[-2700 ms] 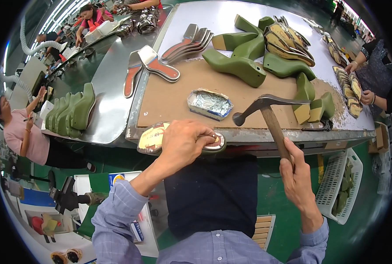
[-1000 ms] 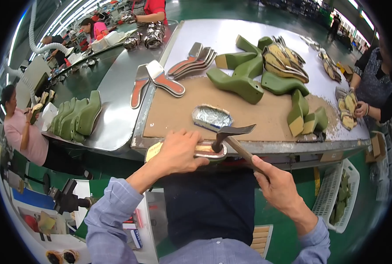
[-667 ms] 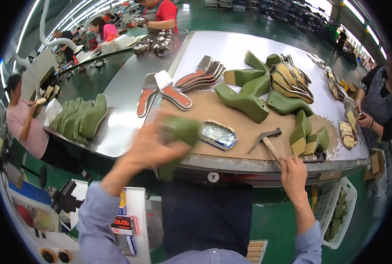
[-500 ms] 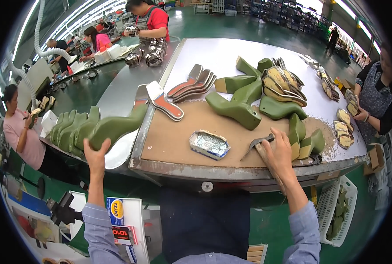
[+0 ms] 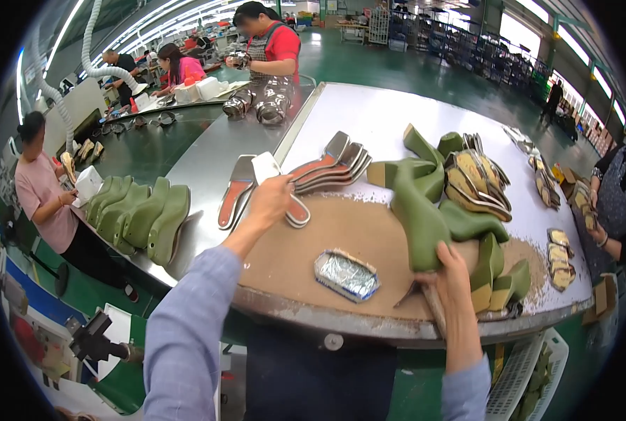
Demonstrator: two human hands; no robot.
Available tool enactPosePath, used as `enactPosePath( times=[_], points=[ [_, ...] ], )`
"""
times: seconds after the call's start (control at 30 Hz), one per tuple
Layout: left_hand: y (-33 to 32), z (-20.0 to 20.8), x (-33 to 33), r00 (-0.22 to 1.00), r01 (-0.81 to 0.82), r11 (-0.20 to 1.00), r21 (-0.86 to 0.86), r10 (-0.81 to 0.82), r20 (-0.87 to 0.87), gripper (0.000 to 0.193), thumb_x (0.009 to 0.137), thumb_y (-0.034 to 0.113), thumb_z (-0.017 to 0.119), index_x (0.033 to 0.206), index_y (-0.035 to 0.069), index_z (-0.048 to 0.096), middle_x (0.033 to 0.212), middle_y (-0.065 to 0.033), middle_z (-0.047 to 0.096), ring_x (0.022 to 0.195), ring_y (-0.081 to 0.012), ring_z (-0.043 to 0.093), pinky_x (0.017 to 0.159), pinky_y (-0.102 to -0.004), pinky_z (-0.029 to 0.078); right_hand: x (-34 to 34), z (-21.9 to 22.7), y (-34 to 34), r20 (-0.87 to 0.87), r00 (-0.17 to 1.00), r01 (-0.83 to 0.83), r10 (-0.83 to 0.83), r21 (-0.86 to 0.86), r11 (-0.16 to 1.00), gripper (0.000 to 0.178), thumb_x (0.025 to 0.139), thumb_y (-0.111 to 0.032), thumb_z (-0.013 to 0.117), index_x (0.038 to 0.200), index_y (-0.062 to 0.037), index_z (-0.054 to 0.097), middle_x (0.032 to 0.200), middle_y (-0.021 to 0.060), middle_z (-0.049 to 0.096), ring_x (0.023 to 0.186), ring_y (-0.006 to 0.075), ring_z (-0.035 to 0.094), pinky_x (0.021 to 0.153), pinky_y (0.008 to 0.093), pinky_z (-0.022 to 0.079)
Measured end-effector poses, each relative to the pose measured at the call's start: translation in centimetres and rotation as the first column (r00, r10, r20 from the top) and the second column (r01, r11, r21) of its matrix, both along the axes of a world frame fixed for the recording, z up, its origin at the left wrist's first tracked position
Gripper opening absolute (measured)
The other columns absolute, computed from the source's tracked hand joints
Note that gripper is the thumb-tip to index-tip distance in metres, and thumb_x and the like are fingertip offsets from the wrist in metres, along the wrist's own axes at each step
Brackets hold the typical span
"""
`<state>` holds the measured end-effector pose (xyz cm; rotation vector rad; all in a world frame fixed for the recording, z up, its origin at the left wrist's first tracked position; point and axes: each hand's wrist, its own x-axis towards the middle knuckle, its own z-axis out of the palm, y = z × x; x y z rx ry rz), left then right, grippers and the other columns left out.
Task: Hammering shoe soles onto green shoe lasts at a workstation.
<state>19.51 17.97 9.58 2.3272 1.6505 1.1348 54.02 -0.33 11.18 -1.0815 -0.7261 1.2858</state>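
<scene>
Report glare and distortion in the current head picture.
Head view: bright glare on the grey metal side table; the smooth green shoe last at the right hand shows only soft sheen. Same head view: the front edge of the white-and-brown worktable bows downward, and black fills the corners.

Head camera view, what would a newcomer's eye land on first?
Probably the green shoe last in the right hand, right of centre. Next might come the row of green lasts on the metal surface at left, then the small silvery-filled box near the middle.

head: left fisheye | head-worn | faces down and forward | worktable (image 5: 369,119) near
</scene>
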Motion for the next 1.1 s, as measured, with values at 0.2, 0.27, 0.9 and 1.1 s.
enactPosePath(
  times=[0.2, 0.27, 0.9, 1.1],
  points=[
    [13.0, -3.4, 3.1, 0.981, -0.150, 0.961, -0.232, 0.116, -0.155, 0.053, 0.081, 0.031, 0.068, 0.120, -0.002, 0.056, 0.112, -0.0252, 0.062, 0.107, -0.0390, 0.058, 0.092, -0.0443, 0.048, -0.4, 2.7, -12.0, -0.341, 0.936, 0.051, 0.086, 0.374, 0.926, 0.065, 0.089, -0.036, 0.057, 0.138, 0.0011, 0.036, 0.128, 0.0198, 0.050, 0.108, 0.0342, 0.057, 0.081, 0.0520, 0.055],
    [13.5, -1.7, 3.9, 0.976, -0.182, 0.948, -0.260, 0.141, -0.169, 0.058, 0.075, 0.030, 0.074, 0.120, -0.001, 0.057, 0.113, -0.0243, 0.060, 0.109, -0.0382, 0.057, 0.092, -0.0439, 0.048, -0.2, 2.4, -13.6, -0.312, 0.942, 0.026, 0.122, 0.432, 0.901, 0.073, 0.085, -0.038, 0.061, 0.139, 0.0019, 0.034, 0.128, 0.0219, 0.049, 0.106, 0.0353, 0.057, 0.077, 0.0515, 0.057],
    [-1.6, -0.4, 1.1, 0.897, 0.090, 0.942, -0.324, 0.065, 0.438, 0.077, 0.080, 0.044, 0.068, 0.129, -0.011, 0.048, 0.116, -0.0271, 0.062, 0.106, -0.0343, 0.063, 0.092, -0.0368, 0.048, -10.2, 3.4, -13.8, -0.234, 0.959, -0.087, 0.162, 0.303, 0.949, 0.078, 0.071, -0.030, 0.071, 0.132, 0.0075, 0.039, 0.121, 0.0239, 0.050, 0.102, 0.0357, 0.059, 0.081, 0.0495, 0.057],
    [-2.5, 1.6, -0.1, 0.949, -0.087, 0.975, -0.205, 0.143, 0.280, 0.070, 0.074, 0.045, 0.073, 0.118, -0.008, 0.059, 0.109, -0.0253, 0.065, 0.099, -0.0345, 0.066, 0.087, -0.0381, 0.052, -10.0, 3.6, -16.0, -0.304, 0.942, -0.051, 0.140, 0.285, 0.957, 0.080, 0.070, -0.027, 0.072, 0.135, 0.0059, 0.037, 0.124, 0.0245, 0.049, 0.103, 0.0349, 0.059, 0.085, 0.0479, 0.054]
  ],
)
